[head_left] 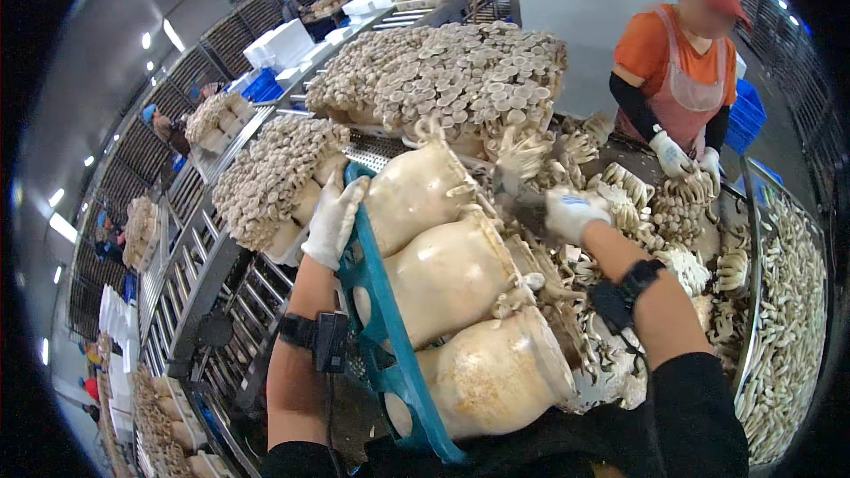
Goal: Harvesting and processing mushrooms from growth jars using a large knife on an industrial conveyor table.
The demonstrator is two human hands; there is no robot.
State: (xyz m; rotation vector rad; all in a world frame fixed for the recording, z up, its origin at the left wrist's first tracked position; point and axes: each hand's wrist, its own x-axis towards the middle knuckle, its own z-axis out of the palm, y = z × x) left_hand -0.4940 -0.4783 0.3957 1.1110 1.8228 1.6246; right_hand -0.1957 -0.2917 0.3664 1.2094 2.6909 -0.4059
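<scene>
Clasped by the curled left hand [333, 223], the tipped teal crate [416, 382] was best kept steady; the grip of the blurred right hand [574, 214] couldn't be told.

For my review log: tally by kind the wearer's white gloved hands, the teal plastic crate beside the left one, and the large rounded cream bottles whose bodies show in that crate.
White gloved hands, left and right: 2
Teal plastic crate: 1
Large rounded cream bottles: 3
Total: 6
</scene>
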